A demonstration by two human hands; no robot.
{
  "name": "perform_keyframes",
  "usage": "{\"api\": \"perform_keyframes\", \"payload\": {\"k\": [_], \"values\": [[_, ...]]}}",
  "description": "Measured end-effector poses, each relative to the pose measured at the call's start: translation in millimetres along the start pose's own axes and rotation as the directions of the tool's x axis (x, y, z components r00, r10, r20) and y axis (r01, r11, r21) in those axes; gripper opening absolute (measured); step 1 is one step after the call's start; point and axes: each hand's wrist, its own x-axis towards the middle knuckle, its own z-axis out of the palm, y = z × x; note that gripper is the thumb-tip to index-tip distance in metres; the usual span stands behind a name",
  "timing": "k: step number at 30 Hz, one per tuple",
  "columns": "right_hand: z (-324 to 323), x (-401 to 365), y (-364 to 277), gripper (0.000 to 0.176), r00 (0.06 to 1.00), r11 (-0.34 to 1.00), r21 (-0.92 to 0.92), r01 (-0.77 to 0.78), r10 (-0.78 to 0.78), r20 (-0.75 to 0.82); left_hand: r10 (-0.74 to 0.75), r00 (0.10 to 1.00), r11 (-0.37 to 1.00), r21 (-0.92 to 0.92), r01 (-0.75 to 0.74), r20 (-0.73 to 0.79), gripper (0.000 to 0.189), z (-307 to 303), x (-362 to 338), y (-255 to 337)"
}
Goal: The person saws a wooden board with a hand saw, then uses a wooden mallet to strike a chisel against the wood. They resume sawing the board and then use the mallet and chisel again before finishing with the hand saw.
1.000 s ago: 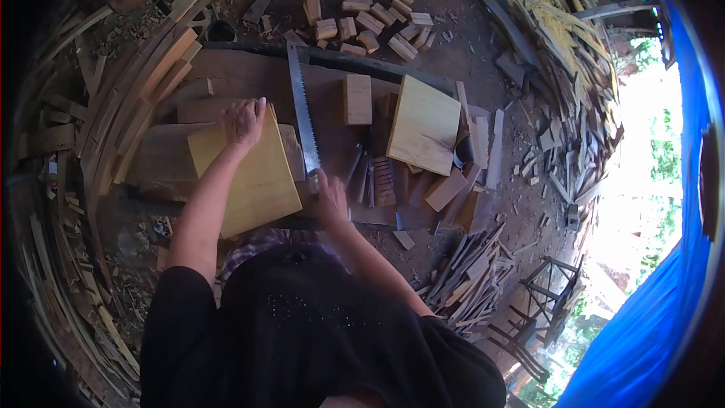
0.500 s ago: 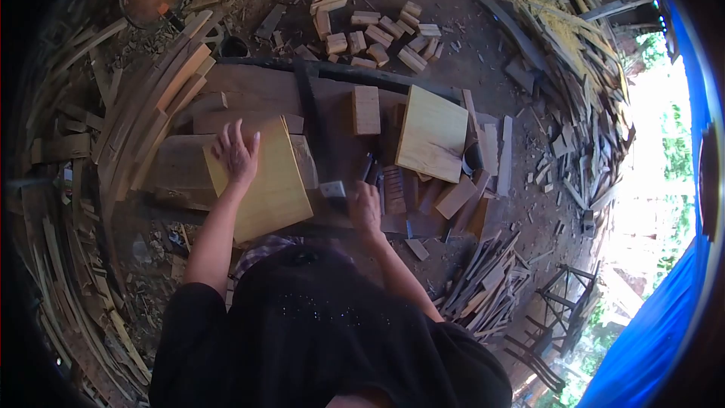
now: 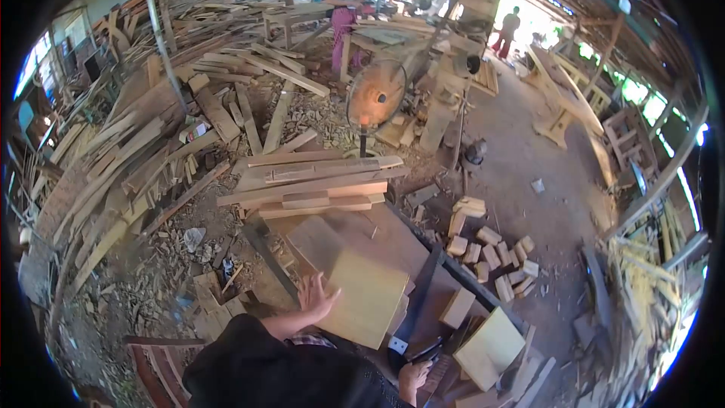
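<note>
My left hand (image 3: 317, 296), fingers spread, touches the left edge of a square yellowish board (image 3: 364, 296) on the workbench. My right hand (image 3: 414, 375) is closed at the bench's near side, by the handle of a dark tool (image 3: 430, 350); how far the fingers wrap round it is hard to see. A long dark saw (image 3: 420, 298) lies across the bench between the two hands. Right of it are a wooden block (image 3: 458, 307) and a second square board (image 3: 489, 349).
Planks (image 3: 325, 185) lie stacked at the bench's far end. Cut blocks (image 3: 491, 253) litter the floor on the right. Beyond the planks stands a round fan (image 3: 376, 97). A person in a cap (image 3: 343, 11) is at a cluttered table; another person (image 3: 508, 32) is farther back.
The view has swung up and round, bringing the workshop and two people into sight. My left hand has shifted from the board's top to its left edge.
</note>
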Motion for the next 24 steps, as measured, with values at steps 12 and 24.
{"api": "perform_keyframes", "payload": {"k": [12, 24], "values": [[-41.8, 6.4, 31.0, 0.065, 0.998, 0.812, 0.583, 0.019, -0.046, 0.031, -0.223, 0.948, 0.864, -0.403, 0.301, 0.227, 0.067, 26.5, -3.5, -33.5], [-88.9, -58.8, 104.6, 0.025, 0.999, 0.637, 0.771, 0.000, -0.038, 0.031, 0.053, 0.977, 0.975, -0.224, -0.005, 0.208, 0.070, -27.6, 67.3, -40.2]]}}
